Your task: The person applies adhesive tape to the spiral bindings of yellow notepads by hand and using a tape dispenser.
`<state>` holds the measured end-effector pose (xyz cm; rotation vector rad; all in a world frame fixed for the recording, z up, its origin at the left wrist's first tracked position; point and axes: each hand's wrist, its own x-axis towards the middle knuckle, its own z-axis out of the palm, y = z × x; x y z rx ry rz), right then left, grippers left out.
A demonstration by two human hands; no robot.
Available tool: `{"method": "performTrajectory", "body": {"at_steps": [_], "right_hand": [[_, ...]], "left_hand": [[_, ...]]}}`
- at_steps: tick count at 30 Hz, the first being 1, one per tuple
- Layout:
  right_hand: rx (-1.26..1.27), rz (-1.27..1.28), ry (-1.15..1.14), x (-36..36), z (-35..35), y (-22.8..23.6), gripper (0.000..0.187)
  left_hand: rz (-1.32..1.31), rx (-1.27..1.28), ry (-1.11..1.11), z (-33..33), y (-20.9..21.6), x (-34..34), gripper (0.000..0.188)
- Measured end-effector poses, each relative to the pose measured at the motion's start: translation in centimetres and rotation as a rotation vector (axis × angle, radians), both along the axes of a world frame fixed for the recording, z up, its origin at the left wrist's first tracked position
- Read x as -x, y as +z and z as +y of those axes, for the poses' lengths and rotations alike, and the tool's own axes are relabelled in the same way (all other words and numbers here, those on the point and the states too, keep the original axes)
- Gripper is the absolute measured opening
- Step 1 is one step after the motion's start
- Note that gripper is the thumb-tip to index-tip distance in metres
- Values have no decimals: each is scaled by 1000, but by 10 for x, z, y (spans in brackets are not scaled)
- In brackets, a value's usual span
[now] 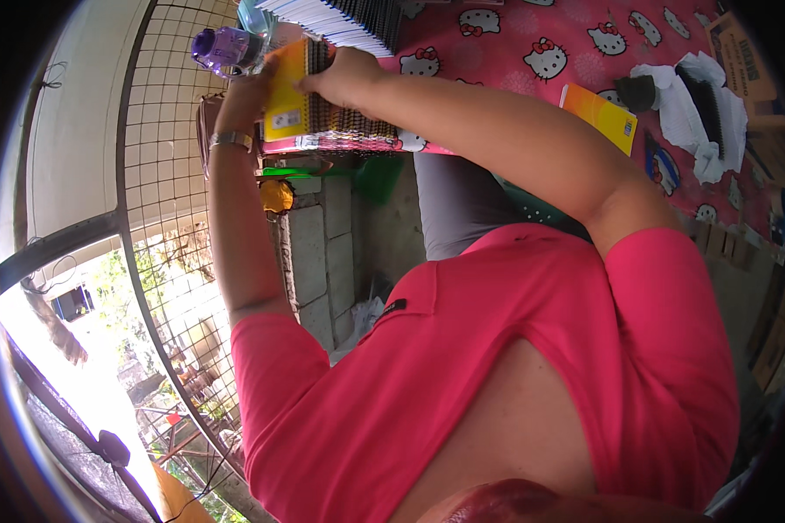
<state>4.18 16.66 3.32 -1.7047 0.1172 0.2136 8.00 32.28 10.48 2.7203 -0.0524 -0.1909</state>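
Observation:
A yellow spiral notebook (286,98) stands tilted at the table's near left edge, beside a row of spiral-bound notebooks (358,126). My left hand (248,91) grips its left side, the fingers partly hidden. From the other side my right hand (347,80) closes over the bound edge, its thumb pressed on the yellow cover. Whether the right fingers also hold notebooks behind it, I cannot tell.
Behind my hands lies another stack of spiral-bound notebooks (344,24), next to a purple-capped bottle (222,48). On the pink patterned tablecloth (506,74) rest a yellow-orange notebook (600,118) and crumpled white paper (685,109). Cardboard boxes (741,57) stand right; a wire grille (170,174) rises left.

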Motion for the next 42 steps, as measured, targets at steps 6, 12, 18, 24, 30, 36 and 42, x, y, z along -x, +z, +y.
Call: {"method": "performTrajectory", "body": {"at_steps": [6,12,18,24,30,36,42], "right_hand": [[-56,-103,16,20,-11,-4,63],[-266,30,71,44,19,-19,72],[274,-517,112,48,-121,-17,32],[1263,2,-654,130,-492,-102,42],[1270,76,-691,178,-524,-169,33],[1094,47,-556,162,-546,-165,22],[1259,-563,-837,176,-585,-132,20]], "left_hand": [[-29,-56,118,50,-71,-27,73],[-45,-51,108,39,-64,-32,75],[-44,-64,134,18,-53,-16,75],[-441,-64,8,13,-36,-23,52],[-625,287,-707,-194,-71,89,25],[-435,91,-1251,-311,-171,167,37],[-429,-44,-1321,-318,-173,157,27]]}}
